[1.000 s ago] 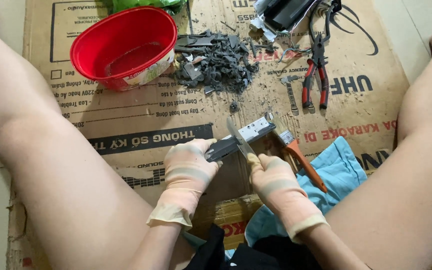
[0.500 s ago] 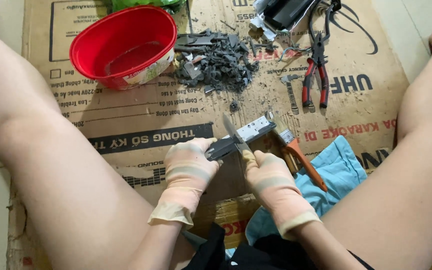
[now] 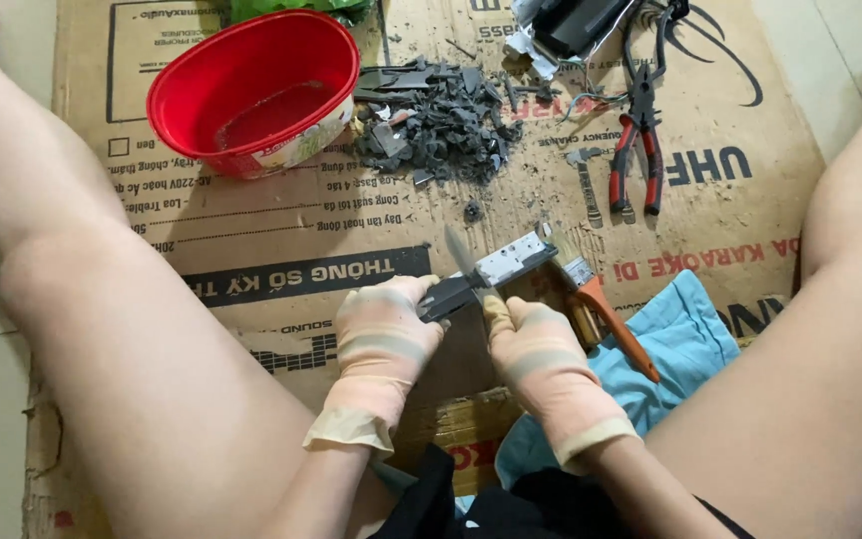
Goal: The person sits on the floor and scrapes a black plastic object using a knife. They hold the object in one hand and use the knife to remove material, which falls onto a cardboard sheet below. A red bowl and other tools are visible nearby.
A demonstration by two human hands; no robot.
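Little has shifted since the earlier frames: the knife blade [image 3: 459,252] is tilted slightly more upright. Nearest, the gloved left hand [image 3: 383,334] is closed around the dark end of a small grey-and-metal part [image 3: 496,271], while the right hand [image 3: 536,349] is clenched on the knife, apparently prying at it. An orange-handled tool [image 3: 606,314] lies just beside, on blue cloth [image 3: 685,344]. Farther off, a pile of grey fragments [image 3: 441,120] suggests much stripping done; this piece remains. Red-handled pliers [image 3: 636,160] and a red bowl [image 3: 251,90] rest on flattened cardboard [image 3: 251,230] over pale floor.
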